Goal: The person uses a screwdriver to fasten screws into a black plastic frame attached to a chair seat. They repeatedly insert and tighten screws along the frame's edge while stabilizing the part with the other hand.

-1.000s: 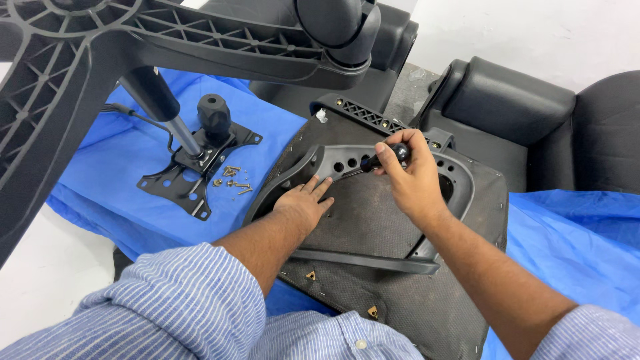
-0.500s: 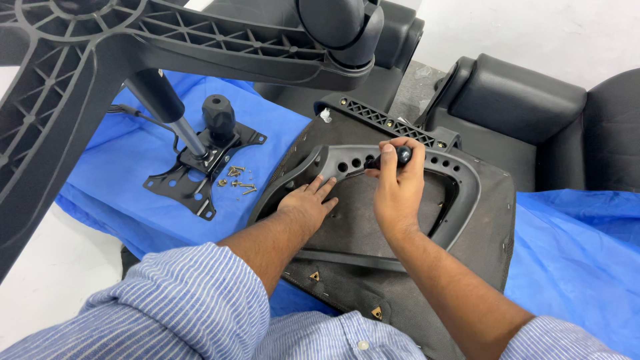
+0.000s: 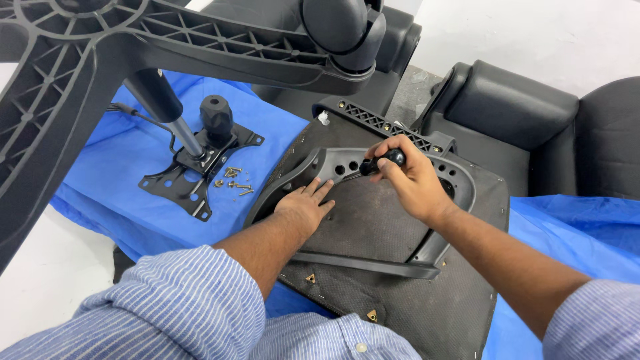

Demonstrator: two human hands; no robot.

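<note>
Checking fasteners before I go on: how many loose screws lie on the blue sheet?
About 5 loose screws, clustered on the blue sheet beside the black metal plate, left of the left hand. They overlap and are small, so more may be hidden.

The left hand [image 3: 303, 208] presses flat on the upturned chair seat [image 3: 373, 227] beside the black armrest bracket [image 3: 347, 163], while the right hand [image 3: 410, 180] grips a black-handled screwdriver [image 3: 381, 162] against it.
</note>
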